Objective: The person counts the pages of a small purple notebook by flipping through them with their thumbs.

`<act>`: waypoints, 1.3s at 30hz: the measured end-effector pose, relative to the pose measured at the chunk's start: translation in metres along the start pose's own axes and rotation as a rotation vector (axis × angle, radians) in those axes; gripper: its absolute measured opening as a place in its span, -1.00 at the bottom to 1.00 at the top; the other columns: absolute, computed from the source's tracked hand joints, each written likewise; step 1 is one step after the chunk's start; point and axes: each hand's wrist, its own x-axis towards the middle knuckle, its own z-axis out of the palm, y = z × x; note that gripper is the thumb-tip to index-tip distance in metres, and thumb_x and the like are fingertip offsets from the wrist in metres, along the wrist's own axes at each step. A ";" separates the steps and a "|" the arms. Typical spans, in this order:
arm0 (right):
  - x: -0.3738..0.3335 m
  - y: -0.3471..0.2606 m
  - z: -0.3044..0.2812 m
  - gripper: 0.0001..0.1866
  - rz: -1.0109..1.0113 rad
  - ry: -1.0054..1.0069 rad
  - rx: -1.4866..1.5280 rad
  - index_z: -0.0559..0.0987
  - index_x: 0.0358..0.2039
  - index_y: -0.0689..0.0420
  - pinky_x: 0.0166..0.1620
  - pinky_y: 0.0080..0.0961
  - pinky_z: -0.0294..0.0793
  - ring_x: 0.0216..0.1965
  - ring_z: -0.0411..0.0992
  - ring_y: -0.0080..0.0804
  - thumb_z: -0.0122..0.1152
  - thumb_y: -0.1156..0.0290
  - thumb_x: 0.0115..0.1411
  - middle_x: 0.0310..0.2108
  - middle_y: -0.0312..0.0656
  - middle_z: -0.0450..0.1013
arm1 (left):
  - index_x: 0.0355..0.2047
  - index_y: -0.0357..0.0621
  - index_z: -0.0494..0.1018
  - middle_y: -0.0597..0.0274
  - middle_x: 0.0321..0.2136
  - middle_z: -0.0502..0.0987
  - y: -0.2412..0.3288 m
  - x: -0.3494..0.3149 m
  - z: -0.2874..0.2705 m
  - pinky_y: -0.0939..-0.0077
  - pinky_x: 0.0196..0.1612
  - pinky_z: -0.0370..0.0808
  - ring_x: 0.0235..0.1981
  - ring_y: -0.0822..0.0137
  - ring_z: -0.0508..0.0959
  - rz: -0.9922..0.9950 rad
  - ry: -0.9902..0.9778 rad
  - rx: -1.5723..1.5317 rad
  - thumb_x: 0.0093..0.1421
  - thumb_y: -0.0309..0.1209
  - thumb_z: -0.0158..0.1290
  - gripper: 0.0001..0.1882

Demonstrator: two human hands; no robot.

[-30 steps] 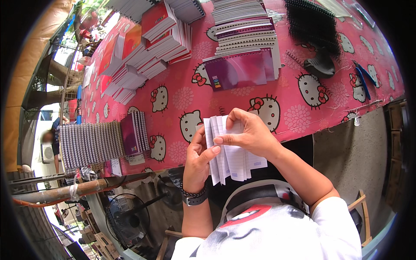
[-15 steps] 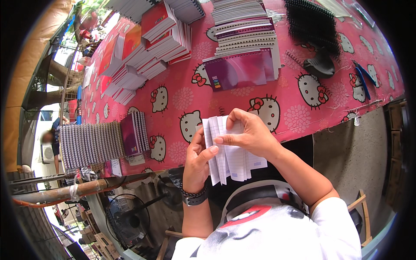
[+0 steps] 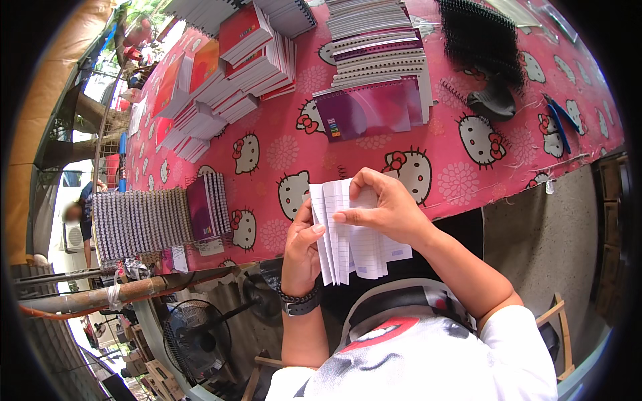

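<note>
Nearest the viewer, the wearer's white printed shirt (image 3: 428, 361) fills the lower edge; both forearms rise from it toward the table. The left hand (image 3: 302, 250), with a dark beaded bracelet and watch (image 3: 299, 301) at the wrist, is closed round the left edge of a sheaf of ruled paper sheets (image 3: 354, 237), thumb in front, apparently so that the stack keeps square. The right hand (image 3: 382, 208) lies curled over the sheaf's top and face, fingers bent and pinching a few leaves, a hold that suits fanning or counting; the sheaf is thus held upright between both hands, in the air just near of the table edge. To the near left stands an electric fan (image 3: 197, 334) beside a rusty pipe (image 3: 114, 294). Farther on lies the pink cartoon-cat tablecloth (image 3: 267, 150); at its left edge a row of spiral-bound notebooks (image 3: 144, 220) stands packed on edge. Farther still, a purple-covered notebook stack (image 3: 378, 87) sits at centre, red-covered stacks (image 3: 247, 53) to the far left, black binding coils (image 3: 481, 40) to the far right, and blue pens (image 3: 558, 120) near the right edge.
</note>
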 end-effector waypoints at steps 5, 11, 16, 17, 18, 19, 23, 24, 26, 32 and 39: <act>-0.005 0.001 0.007 -0.65 -0.111 0.130 0.115 0.41 -0.26 0.22 -0.21 -0.50 0.40 -0.29 0.41 -0.45 0.30 0.35 -0.02 -0.33 -0.14 0.41 | 0.07 -0.30 0.17 0.10 -0.08 0.38 0.000 0.000 0.001 0.43 0.03 0.33 -0.07 0.33 0.42 0.002 0.001 0.022 -0.01 -0.34 0.04 -0.38; -0.006 0.001 -0.004 -0.80 -0.221 -0.044 -0.008 0.47 -0.27 0.19 -0.19 -0.53 0.34 -0.29 0.34 -0.49 0.15 0.48 0.05 -0.31 -0.25 0.36 | 0.08 -0.28 0.18 0.14 -0.06 0.37 0.000 -0.003 0.002 0.46 0.06 0.28 -0.03 0.35 0.39 0.018 -0.003 0.087 0.00 -0.37 0.15 -0.35; -0.005 -0.009 -0.005 -0.68 -0.110 -0.034 -0.086 0.45 -0.50 0.19 -0.26 -0.57 0.30 -0.37 0.30 -0.52 0.34 0.22 -0.02 -0.48 -0.27 0.35 | 0.11 -0.27 0.17 0.19 -0.06 0.38 0.000 -0.002 0.008 0.49 0.06 0.25 -0.02 0.37 0.37 0.070 0.007 0.208 -0.02 -0.43 0.22 -0.30; -0.004 -0.007 -0.004 -0.64 -0.106 -0.023 -0.073 0.44 -0.52 0.19 -0.27 -0.57 0.29 -0.38 0.30 -0.53 0.37 0.18 -0.05 -0.50 -0.29 0.35 | 0.11 -0.27 0.17 0.20 -0.06 0.38 0.001 -0.003 0.011 0.50 0.06 0.25 -0.02 0.38 0.37 0.076 0.008 0.230 -0.03 -0.44 0.23 -0.30; -0.004 -0.005 -0.003 -0.59 -0.101 -0.010 -0.061 0.42 -0.53 0.18 -0.28 -0.58 0.29 -0.38 0.29 -0.55 0.40 0.14 -0.09 -0.52 -0.30 0.34 | 0.11 -0.27 0.17 0.20 -0.06 0.38 0.001 -0.002 0.011 0.50 0.06 0.26 -0.02 0.38 0.37 0.072 0.009 0.225 -0.03 -0.45 0.23 -0.30; -0.003 -0.003 -0.003 -0.59 -0.089 -0.005 -0.058 0.42 -0.53 0.18 -0.28 -0.58 0.29 -0.39 0.29 -0.56 0.41 0.14 -0.10 -0.52 -0.31 0.34 | 0.11 -0.27 0.17 0.20 -0.06 0.38 0.001 -0.002 0.012 0.50 0.06 0.26 -0.02 0.38 0.37 0.068 0.009 0.221 -0.02 -0.46 0.23 -0.30; -0.003 -0.004 0.000 -0.57 -0.036 -0.002 -0.050 0.42 -0.54 0.19 -0.30 -0.60 0.29 -0.40 0.28 -0.60 0.45 0.14 -0.14 -0.53 -0.34 0.34 | 0.12 -0.29 0.15 0.17 -0.04 0.36 0.002 -0.002 0.012 0.50 0.06 0.26 0.00 0.38 0.36 0.075 0.013 0.254 -0.03 -0.47 0.23 -0.28; -0.003 -0.005 0.000 -0.56 -0.022 -0.004 -0.051 0.41 -0.55 0.19 -0.30 -0.60 0.29 -0.41 0.28 -0.61 0.45 0.14 -0.14 -0.53 -0.34 0.34 | 0.13 -0.30 0.14 0.16 -0.03 0.36 0.002 -0.002 0.012 0.50 0.07 0.26 0.01 0.38 0.35 0.083 0.017 0.271 -0.03 -0.48 0.23 -0.27; -0.003 -0.006 0.000 -0.57 0.003 -0.010 -0.049 0.41 -0.55 0.18 -0.32 -0.62 0.29 -0.41 0.28 -0.62 0.46 0.16 -0.15 -0.53 -0.34 0.34 | 0.14 -0.31 0.13 0.14 -0.01 0.34 0.001 -0.002 0.014 0.49 0.08 0.25 0.02 0.37 0.35 0.098 0.025 0.303 -0.03 -0.49 0.22 -0.26; -0.003 -0.004 0.001 -0.59 0.020 0.007 -0.066 0.41 -0.55 0.18 -0.36 -0.63 0.30 -0.44 0.29 -0.64 0.46 0.20 -0.13 -0.54 -0.34 0.34 | 0.15 -0.33 0.10 0.09 0.01 0.32 0.000 -0.003 0.014 0.45 0.10 0.24 0.03 0.34 0.34 0.083 0.020 0.285 -0.04 -0.44 0.19 -0.24; -0.003 0.001 0.001 -0.57 -0.039 0.025 0.023 0.41 -0.54 0.20 -0.39 -0.58 0.35 -0.47 0.32 -0.58 0.45 0.16 -0.14 -0.55 -0.26 0.37 | 0.16 -0.31 0.10 0.07 0.02 0.31 0.001 -0.003 0.002 0.41 0.12 0.22 0.04 0.31 0.33 -0.013 -0.026 0.031 0.02 -0.34 0.08 -0.30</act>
